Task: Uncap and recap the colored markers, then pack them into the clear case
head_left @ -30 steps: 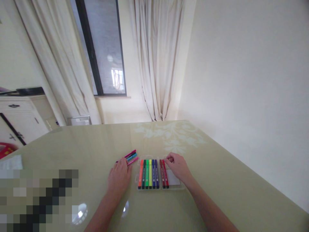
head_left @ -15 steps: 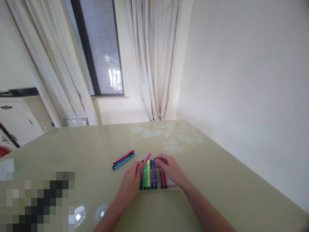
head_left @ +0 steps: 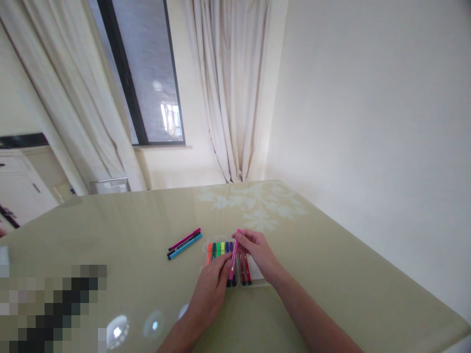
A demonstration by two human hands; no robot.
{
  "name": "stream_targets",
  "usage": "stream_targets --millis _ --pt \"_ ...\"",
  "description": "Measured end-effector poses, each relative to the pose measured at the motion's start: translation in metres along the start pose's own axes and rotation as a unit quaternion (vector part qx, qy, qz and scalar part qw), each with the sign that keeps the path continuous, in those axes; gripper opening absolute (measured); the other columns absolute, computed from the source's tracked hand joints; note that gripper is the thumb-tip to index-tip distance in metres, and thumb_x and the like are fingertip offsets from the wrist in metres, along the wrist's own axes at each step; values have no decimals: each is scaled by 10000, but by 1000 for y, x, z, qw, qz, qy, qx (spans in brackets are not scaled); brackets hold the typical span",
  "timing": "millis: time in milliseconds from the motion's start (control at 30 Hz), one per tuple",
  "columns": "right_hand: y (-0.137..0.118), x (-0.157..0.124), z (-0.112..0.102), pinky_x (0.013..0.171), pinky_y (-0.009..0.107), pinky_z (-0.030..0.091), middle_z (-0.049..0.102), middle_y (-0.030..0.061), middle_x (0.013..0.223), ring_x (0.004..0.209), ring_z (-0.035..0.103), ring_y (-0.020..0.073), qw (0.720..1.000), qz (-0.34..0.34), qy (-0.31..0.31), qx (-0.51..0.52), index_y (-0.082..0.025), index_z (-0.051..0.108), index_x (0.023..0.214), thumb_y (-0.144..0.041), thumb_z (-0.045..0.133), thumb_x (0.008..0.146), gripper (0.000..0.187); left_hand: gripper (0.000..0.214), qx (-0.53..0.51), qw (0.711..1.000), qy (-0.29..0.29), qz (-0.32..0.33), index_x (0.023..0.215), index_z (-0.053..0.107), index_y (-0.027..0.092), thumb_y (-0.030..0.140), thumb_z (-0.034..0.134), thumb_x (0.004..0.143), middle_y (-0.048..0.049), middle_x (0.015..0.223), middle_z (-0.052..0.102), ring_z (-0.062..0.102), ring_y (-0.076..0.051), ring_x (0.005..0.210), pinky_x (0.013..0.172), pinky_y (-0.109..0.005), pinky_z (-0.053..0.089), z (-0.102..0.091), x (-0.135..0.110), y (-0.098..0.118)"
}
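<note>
A pink marker (head_left: 234, 255) is held over a clear marker case (head_left: 262, 283), tilted with its capped end up. My left hand (head_left: 212, 283) grips its lower part, fingers closed. At the upper end, my right hand (head_left: 256, 247) pinches it between thumb and fingertips. In the case lie an orange marker (head_left: 209, 251), green, yellow and dark blue ones side by side; my left hand hides their lower parts. Two dark red markers (head_left: 245, 269) lie in the right part of the case, partly behind my right hand.
Left of the case, three loose markers lie together on the glossy table (head_left: 125, 235): a magenta marker (head_left: 184, 239), a black one and a light blue marker (head_left: 187, 246). A wall (head_left: 368, 147) borders the table's right side; curtains (head_left: 231, 98) hang behind it.
My left hand has brought the pink marker rightward across the case, uncovering the orange and green markers. My right hand now also grips the marker's upper end. The view has shifted slightly.
</note>
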State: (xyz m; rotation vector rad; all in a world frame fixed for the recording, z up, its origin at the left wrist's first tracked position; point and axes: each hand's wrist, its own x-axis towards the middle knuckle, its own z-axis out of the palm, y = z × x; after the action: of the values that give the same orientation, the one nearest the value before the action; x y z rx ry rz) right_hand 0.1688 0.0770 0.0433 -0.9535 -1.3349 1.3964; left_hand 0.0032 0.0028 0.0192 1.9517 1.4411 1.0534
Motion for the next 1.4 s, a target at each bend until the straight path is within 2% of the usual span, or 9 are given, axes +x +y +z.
stream_targets --millis 100,200,267,367,533,800,967,1167,1400 --pt "-4 6 -20 567 254 446 631 -4 650 595 569 138 995 -36 41 -81 -180 725 799 -575 705 831 396 404 108 987 -37 109 1405 575 270 378 414 1051 -80 1388 652 586 -248 1283 1110 -435 461 4 -4 -6" --pt "-1 11 -42 503 247 428 641 1 609 561 596 149 981 -29 62 -183 -174 736 805 -505 687 851 337 499 198 960 -91 177 1501 463 339 373 534 1008 -32 1529 540 504 -260 1387 1168 -483 417 7 -7 -10" --pt "4 11 -49 501 247 445 666 9 599 553 627 159 972 15 43 -231 -166 738 812 -423 674 866 270 501 229 951 -102 182 1491 469 351 360 557 998 -15 1537 532 507 -259 1385 1160 -495 431 9 -8 -10" --pt "14 9 -42 550 250 475 707 15 613 565 662 164 949 60 34 -308 -165 740 834 -300 682 860 150 447 252 948 -103 166 1431 533 324 336 576 987 -24 1495 571 534 -261 1352 1139 -495 454 10 -9 -8" --pt "19 6 -25 651 243 443 750 24 715 678 677 155 881 2 85 -466 -180 728 835 -225 736 841 46 469 292 936 -111 160 1424 534 343 244 586 968 -42 1477 572 535 -276 1339 1122 -510 457 10 -11 -3" --pt "15 4 -22 684 253 414 745 17 769 737 659 156 858 -3 67 -509 -195 716 852 -220 708 876 36 499 312 930 -125 152 1434 520 364 248 605 956 -67 1497 535 507 -307 1357 1114 -541 445 12 -12 3" --pt "8 -1 -17 714 279 410 765 40 838 799 665 185 838 -2 62 -542 -204 743 814 -277 691 894 120 486 316 931 -110 149 1414 535 372 213 593 959 -58 1477 550 510 -308 1346 1111 -543 444 16 -12 -1" --pt "8 0 -21 754 290 428 774 60 909 844 676 199 836 -12 69 -544 -201 766 931 -264 647 916 135 453 311 933 -88 158 1416 533 407 218 509 1006 -42 1487 543 494 -291 1357 1110 -518 443 22 -15 -12" --pt "3 1 -31 758 281 447 785 55 891 823 689 194 851 0 31 -525 -209 789 959 -248 694 874 133 452 315 932 -87 155 1410 544 415 223 514 1002 -38 1502 534 488 -292 1369 1112 -522 439 23 -14 -15"
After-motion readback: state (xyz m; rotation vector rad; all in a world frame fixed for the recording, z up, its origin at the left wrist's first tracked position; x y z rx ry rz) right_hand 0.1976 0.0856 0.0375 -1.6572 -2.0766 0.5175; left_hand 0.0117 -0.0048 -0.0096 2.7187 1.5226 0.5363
